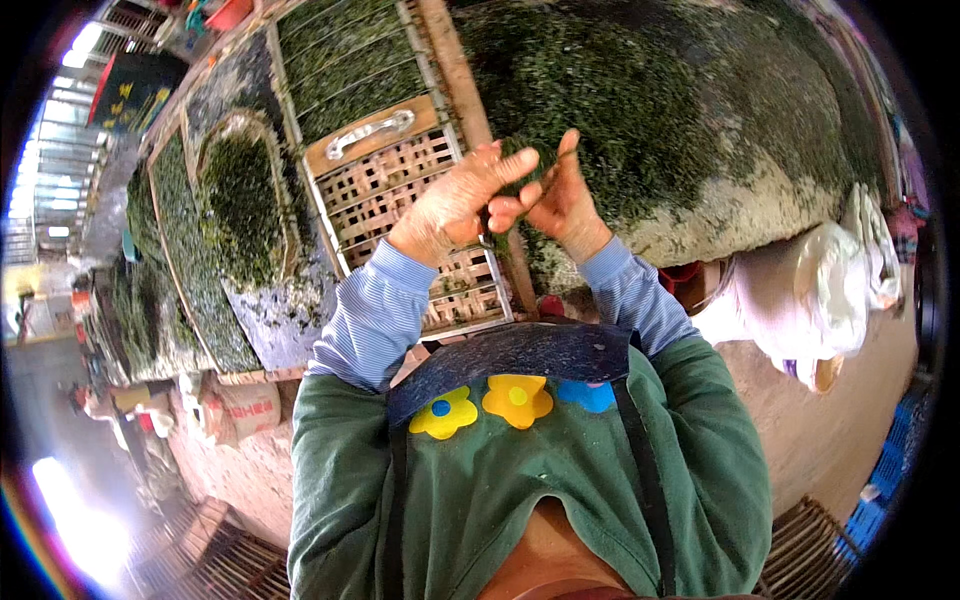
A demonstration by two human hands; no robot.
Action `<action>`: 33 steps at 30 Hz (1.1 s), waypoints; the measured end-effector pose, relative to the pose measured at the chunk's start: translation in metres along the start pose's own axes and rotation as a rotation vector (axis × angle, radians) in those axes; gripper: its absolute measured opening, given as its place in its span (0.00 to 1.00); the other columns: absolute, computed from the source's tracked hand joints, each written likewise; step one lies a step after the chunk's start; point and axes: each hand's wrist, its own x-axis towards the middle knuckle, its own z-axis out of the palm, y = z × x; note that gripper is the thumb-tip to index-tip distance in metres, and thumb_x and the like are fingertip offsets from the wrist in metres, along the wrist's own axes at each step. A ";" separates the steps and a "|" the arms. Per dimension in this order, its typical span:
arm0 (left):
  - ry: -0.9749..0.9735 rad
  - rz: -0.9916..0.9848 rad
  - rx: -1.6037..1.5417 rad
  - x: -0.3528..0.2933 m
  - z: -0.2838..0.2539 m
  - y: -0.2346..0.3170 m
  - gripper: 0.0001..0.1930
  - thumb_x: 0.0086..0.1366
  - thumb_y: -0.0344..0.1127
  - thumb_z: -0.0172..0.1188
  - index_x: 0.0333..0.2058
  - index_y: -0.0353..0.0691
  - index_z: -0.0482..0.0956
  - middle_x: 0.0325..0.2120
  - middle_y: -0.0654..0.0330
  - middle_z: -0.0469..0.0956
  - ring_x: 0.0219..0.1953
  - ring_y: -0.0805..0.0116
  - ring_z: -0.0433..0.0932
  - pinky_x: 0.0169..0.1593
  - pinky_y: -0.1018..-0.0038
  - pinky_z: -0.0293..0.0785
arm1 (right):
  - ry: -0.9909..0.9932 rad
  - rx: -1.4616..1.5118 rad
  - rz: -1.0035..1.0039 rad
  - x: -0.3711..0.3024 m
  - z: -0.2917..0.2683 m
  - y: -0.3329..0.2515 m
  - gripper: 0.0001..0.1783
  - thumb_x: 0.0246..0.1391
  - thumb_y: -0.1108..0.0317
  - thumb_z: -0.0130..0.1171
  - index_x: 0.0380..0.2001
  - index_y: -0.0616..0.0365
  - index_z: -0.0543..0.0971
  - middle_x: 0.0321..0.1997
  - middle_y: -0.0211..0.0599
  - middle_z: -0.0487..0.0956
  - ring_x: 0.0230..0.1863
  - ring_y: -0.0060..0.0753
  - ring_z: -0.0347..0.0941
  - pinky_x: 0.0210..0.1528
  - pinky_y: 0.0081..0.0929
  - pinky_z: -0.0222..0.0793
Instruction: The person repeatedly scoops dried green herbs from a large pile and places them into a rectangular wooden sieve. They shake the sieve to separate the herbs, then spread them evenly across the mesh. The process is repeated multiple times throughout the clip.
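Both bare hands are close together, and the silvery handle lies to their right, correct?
Not quite: the head view shows the silvery handle to the left of the left hand and right hand. Both are indeed bare and close together.

White glare (82, 522) burns at lower left; fisheye distortion bends edges.

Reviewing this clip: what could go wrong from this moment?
1. Green bits near the left hand and right hand could fall through the gaps in the lattice tray; whether either hand grips any is hard to tell.
2. The wooden board with the metal handle lies close to the left hand, so a careless swing might knock it.
3. The right cuff is near the loose green heap and might brush bits off its edge.
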 end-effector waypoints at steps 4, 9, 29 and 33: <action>0.224 -0.066 0.209 -0.028 -0.050 -0.009 0.13 0.64 0.41 0.55 0.36 0.36 0.69 0.17 0.67 0.67 0.11 0.85 0.57 0.11 0.88 0.52 | 0.580 -0.018 -0.134 0.049 -0.012 0.003 0.18 0.64 0.58 0.38 0.30 0.59 0.71 0.29 0.42 0.75 0.34 0.44 0.73 0.46 0.48 0.70; 0.515 -0.081 0.518 -0.053 -0.129 0.011 0.20 0.65 0.38 0.53 0.52 0.34 0.65 0.18 0.68 0.66 0.11 0.86 0.56 0.10 0.88 0.51 | 0.448 0.015 -0.260 0.105 -0.044 0.008 0.11 0.59 0.72 0.42 0.23 0.62 0.69 0.26 0.41 0.73 0.32 0.41 0.71 0.50 0.43 0.70; 0.774 -0.039 0.837 -0.084 -0.248 0.014 0.25 0.61 0.41 0.56 0.47 0.22 0.65 0.13 0.64 0.68 0.09 0.79 0.59 0.11 0.79 0.53 | 0.213 -1.618 0.006 0.128 0.049 0.069 0.09 0.54 0.72 0.54 0.37 0.63 0.77 0.32 0.42 0.79 0.26 0.29 0.78 0.24 0.19 0.76; 0.618 -0.085 0.797 -0.102 -0.252 0.034 0.18 0.59 0.41 0.59 0.34 0.27 0.72 0.13 0.65 0.70 0.09 0.81 0.60 0.11 0.81 0.55 | 0.266 -1.164 0.326 0.162 -0.007 0.095 0.15 0.61 0.69 0.43 0.43 0.69 0.74 0.37 0.45 0.78 0.37 0.37 0.78 0.37 0.28 0.76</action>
